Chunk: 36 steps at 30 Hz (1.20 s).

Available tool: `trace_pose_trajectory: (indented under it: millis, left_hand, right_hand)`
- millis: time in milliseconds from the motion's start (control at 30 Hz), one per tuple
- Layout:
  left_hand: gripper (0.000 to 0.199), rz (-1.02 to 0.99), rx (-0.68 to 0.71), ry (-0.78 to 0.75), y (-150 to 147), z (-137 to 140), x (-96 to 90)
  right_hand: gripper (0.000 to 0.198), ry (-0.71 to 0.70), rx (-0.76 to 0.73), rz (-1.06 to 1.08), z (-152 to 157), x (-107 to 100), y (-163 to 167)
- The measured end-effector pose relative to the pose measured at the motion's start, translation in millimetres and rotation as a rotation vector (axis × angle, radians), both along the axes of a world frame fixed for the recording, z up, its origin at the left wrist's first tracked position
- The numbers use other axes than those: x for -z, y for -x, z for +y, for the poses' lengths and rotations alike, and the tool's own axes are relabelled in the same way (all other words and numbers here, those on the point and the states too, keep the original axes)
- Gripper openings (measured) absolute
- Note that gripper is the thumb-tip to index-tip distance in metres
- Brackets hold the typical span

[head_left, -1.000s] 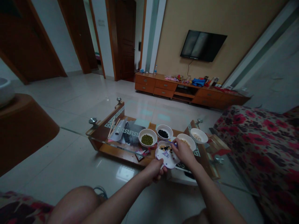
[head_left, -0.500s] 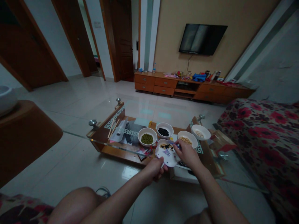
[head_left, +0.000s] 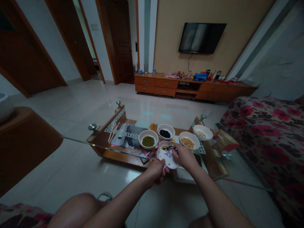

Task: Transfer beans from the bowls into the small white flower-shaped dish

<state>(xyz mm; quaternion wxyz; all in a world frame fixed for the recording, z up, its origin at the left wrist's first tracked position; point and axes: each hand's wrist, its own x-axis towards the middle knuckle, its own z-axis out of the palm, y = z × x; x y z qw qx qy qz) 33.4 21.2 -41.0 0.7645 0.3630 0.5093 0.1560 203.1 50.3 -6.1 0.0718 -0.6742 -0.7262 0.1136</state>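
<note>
My left hand [head_left: 158,172] is closed on the near edge of a white scalloped dish [head_left: 171,164] with a purple cartoon print. Yellow and black beans [head_left: 164,148] lie mixed at the dish's far side. Over the dish, my right hand [head_left: 184,156] pinches a slim purplish utensil [head_left: 174,150] whose tip is among the beans; its exact kind is too small to make out. Beyond stand white bowls: one of green beans [head_left: 148,141], one of black beans [head_left: 164,133], one of yellow soybeans [head_left: 187,143], one of pale pieces [head_left: 201,134].
The bowls stand on a glass-topped coffee table [head_left: 78,138] with metal posts. Chopsticks [head_left: 114,132] and a clear plastic roll [head_left: 121,131] are at its left. A brown stool-like surface [head_left: 28,133] is at far left, a floral-covered sofa [head_left: 261,126] at right.
My right hand has shifted slightly left, bringing the utensil's tip into the beans on the dish. More of the soybean bowl shows. The view has shifted a little.
</note>
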Motion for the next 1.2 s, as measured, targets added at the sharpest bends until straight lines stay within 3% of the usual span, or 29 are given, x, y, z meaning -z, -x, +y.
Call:
trace_pose_trajectory:
  millis: [467, 1200]
  left_hand:
    - [0.047, -0.031, 0.007, 0.027, 2, 0, 1.5]
    - [0.047, -0.034, 0.001, 0.033, 1, 2, 10.5]
  right_hand:
    - [0.021, -0.046, -0.009, -0.065, 1, 3, 2]
    - [0.026, 0.025, 0.01, -0.095, 0, -2, 5]
